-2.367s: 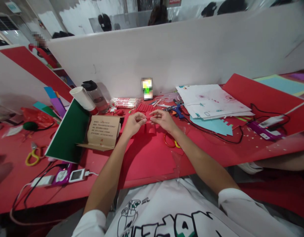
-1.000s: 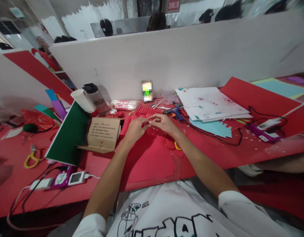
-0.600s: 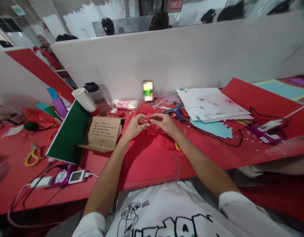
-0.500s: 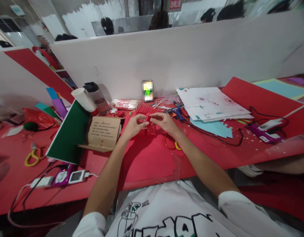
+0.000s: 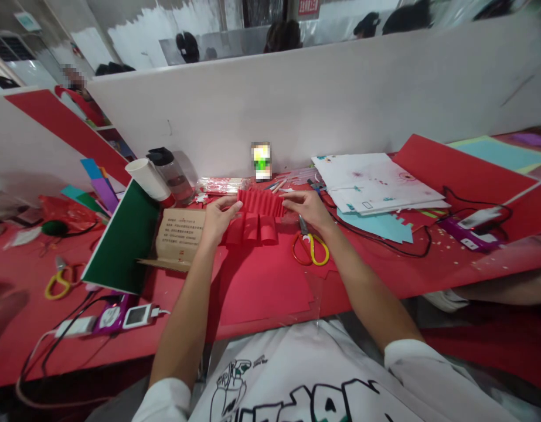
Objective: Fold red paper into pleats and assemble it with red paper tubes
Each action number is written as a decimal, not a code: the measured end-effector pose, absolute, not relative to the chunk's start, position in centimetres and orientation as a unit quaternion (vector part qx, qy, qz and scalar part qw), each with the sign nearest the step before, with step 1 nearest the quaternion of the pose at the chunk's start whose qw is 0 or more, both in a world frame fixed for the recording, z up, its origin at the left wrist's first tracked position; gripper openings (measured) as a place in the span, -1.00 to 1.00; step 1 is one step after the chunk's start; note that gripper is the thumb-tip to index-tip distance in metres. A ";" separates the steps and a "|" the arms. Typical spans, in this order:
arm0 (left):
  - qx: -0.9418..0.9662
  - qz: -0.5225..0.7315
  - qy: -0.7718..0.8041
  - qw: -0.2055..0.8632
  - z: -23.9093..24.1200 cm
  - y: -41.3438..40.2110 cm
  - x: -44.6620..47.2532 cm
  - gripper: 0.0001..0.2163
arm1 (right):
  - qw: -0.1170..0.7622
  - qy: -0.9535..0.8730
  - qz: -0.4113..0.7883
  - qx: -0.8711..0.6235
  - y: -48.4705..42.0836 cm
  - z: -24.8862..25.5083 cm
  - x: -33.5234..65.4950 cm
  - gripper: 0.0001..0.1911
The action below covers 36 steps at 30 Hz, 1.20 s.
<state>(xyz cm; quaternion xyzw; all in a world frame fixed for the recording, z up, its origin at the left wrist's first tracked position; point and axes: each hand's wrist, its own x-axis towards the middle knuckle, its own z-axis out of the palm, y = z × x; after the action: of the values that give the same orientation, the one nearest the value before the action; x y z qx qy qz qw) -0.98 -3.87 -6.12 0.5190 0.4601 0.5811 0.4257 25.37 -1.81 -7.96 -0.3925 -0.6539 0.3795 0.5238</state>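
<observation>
Stretched between my two hands is a strip of pleated red paper (image 5: 261,203), its folds standing in a row. My left hand (image 5: 220,212) pinches its left end and my right hand (image 5: 306,206) pinches its right end. Just below it are several curled red paper pieces (image 5: 251,228). Nearer to me, flat red paper sheets (image 5: 264,284) lie on the table. Yellow-and-red-handled scissors (image 5: 313,247) rest close to my right forearm.
A brown cardboard box (image 5: 179,237), a green board (image 5: 123,240) and a water bottle (image 5: 171,173) stand at the left. White printed sheets (image 5: 376,181) lie at the right, with a cable and a purple power strip (image 5: 468,234). A lit phone (image 5: 262,161) leans against the white partition (image 5: 296,99).
My hands have moved apart, left hand leftward and right hand rightward. The pleated paper, bunched between my fingers before, is now spread open. The scissors show more fully.
</observation>
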 end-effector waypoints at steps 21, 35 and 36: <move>0.510 0.632 0.434 0.390 -6.7 -2.9 -1.9 -0.71 | 0.595 -0.592 0.317 -0.442 -0.5 -7.7 28.1 -0.74; 0.508 0.669 0.432 0.327 -7.2 -2.4 -2.0 -0.61 | 0.584 -0.597 0.428 -0.345 -1.9 -7.0 27.1 -0.69; 0.506 0.674 0.431 0.321 -7.2 -2.3 -2.1 -0.61 | 0.583 -0.599 0.420 -0.353 -1.9 -6.9 27.0 -0.69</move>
<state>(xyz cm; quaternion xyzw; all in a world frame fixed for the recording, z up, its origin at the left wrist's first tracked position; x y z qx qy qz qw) -2.12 -2.34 -7.20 0.5064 0.4311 0.6741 0.3214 27.02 -1.91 -6.90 -0.3534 -0.5993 0.4197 0.5829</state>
